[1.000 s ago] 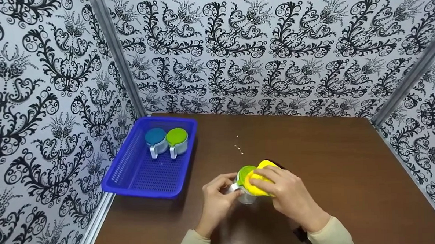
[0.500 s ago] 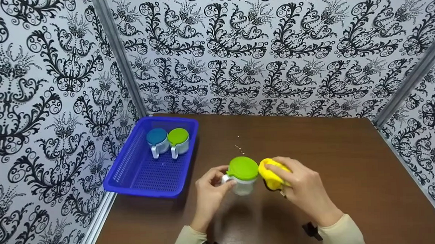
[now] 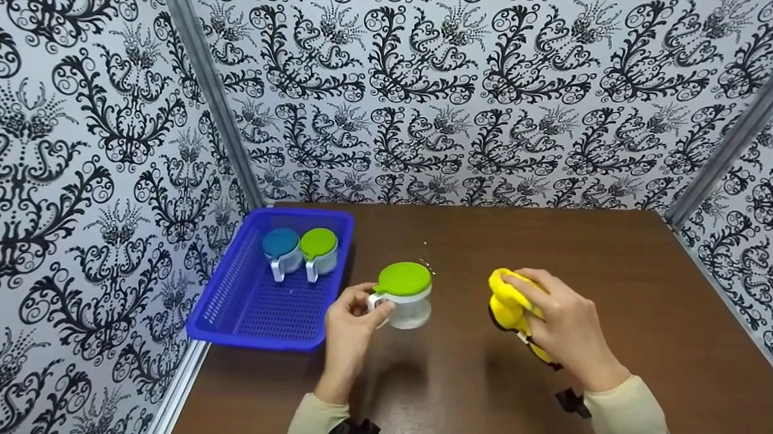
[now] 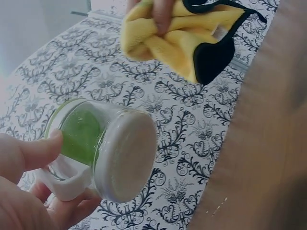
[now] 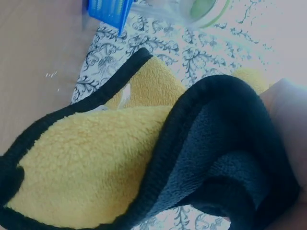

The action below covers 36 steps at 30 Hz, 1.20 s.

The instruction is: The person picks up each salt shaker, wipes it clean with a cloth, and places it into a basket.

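Observation:
My left hand [image 3: 352,319] grips the white handle of a clear jar [image 3: 409,312] with a green lid, held above the table. In the left wrist view the jar [image 4: 125,153] shows its round base, with my thumb and fingers around the handle. To the right, my right hand [image 3: 564,320] holds a bunched yellow cloth [image 3: 511,299], apart from the jar. Black edging and a dark grey underside of the cloth [image 5: 96,163] fill much of the right wrist view, and most of that hand is hidden there.
A blue plastic basket [image 3: 202,332] stands on the brown table [image 3: 597,253] at the left. Inside it are a blue-lidded jar [image 3: 281,244] and a green-lidded jar [image 3: 319,246], side by side. Small pale specks lie on the table behind the held jar. Patterned walls [image 3: 433,97] enclose the back and sides.
The cloth has come off the jar and moved right with my right hand. My left hand has carried the jar left and away from me, toward the basket.

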{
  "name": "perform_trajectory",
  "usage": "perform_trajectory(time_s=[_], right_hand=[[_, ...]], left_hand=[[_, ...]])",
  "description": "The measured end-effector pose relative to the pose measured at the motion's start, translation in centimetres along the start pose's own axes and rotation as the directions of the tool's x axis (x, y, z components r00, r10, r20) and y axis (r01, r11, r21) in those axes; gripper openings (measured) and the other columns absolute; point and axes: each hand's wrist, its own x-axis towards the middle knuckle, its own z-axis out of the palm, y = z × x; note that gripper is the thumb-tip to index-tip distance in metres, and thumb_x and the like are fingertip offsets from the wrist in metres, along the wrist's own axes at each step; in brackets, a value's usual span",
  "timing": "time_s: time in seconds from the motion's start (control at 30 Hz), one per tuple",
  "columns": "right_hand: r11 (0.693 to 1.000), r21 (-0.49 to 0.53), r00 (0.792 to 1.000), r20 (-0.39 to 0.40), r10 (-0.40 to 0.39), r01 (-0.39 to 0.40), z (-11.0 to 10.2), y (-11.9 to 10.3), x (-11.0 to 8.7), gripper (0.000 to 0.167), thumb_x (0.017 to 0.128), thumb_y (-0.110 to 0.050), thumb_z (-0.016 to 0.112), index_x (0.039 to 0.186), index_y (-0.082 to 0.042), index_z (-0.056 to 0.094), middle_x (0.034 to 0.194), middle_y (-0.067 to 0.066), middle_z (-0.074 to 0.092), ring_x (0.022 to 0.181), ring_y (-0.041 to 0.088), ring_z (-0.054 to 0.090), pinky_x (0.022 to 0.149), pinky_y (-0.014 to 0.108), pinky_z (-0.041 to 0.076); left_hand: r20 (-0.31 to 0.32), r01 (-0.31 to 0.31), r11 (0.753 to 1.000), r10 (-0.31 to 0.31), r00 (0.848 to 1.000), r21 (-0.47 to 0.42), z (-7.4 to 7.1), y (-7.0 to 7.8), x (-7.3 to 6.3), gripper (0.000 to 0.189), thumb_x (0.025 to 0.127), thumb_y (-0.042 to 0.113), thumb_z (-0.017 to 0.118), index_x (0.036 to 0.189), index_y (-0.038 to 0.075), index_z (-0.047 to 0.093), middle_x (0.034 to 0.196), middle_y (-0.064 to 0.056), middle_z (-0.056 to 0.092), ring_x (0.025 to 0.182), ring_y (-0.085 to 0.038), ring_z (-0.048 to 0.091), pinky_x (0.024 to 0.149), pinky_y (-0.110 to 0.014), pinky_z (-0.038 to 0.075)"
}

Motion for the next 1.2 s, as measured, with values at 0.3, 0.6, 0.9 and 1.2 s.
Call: perform_trajectory(time_s=[0.3,0.6,0.9,1.2], right_hand=[[0.995,-0.01,0.992,0.074,0.102,-0.102,0.0,2.1,-1.8,0.06,0.078,-0.005,0.082,0.132,-0.027,0.067,0.122,0.0,0.064,0.101,0.024,0.066,0.068,0.049,0.058],[0.984,-0.055,0.979,0.11,0.174,-0.169,0.1,4.2,-3.5,0.057,0.078,-0.002,0.08,0.129,-0.026,0.07,0.119,-0.002,0.065,0.095,0.024,0.068,0.063,0.048,0.056],[0.963,-0.073,0.948,0.17,0.268,-0.259,0.1,5.5,-5.1,0.05,0.082,-0.005,0.081,0.128,-0.023,0.07,0.118,0.0,0.066,0.093,0.027,0.069,0.063,0.05,0.055],[0.95,-0.098,0.931,0.193,0.311,-0.298,-0.2,6.5,-6.0,0.05,0.082,-0.004,0.079,0.128,-0.022,0.07,0.117,0.001,0.067,0.091,0.028,0.069,0.062,0.05,0.055]], left_hand=[[-0.059,0.0,0.999,0.003,0.998,0.051,-2.3,1.4,1.1,0.025,0.071,-0.003,0.088,0.079,-0.007,0.064,0.105,-0.018,0.063,0.09,-0.027,0.062,0.065,-0.025,0.055],[-0.252,0.056,0.98,-0.006,0.968,0.193,-5.7,2.1,3.9,0.022,0.07,-0.004,0.087,0.077,-0.006,0.066,0.114,-0.019,0.07,0.093,-0.027,0.066,0.069,-0.023,0.056],[-0.402,0.088,0.857,0.146,0.904,0.507,-9.5,0.7,6.5,0.024,0.066,0.01,0.092,0.076,0.002,0.072,0.089,-0.01,0.075,0.075,-0.024,0.065,0.066,-0.026,0.047],[-0.362,0.096,0.757,0.193,0.912,0.646,-12.4,-1.4,8.4,0.029,0.061,0.008,0.088,0.061,0.005,0.059,0.094,-0.016,0.074,0.09,-0.036,0.067,0.084,-0.049,0.048]])
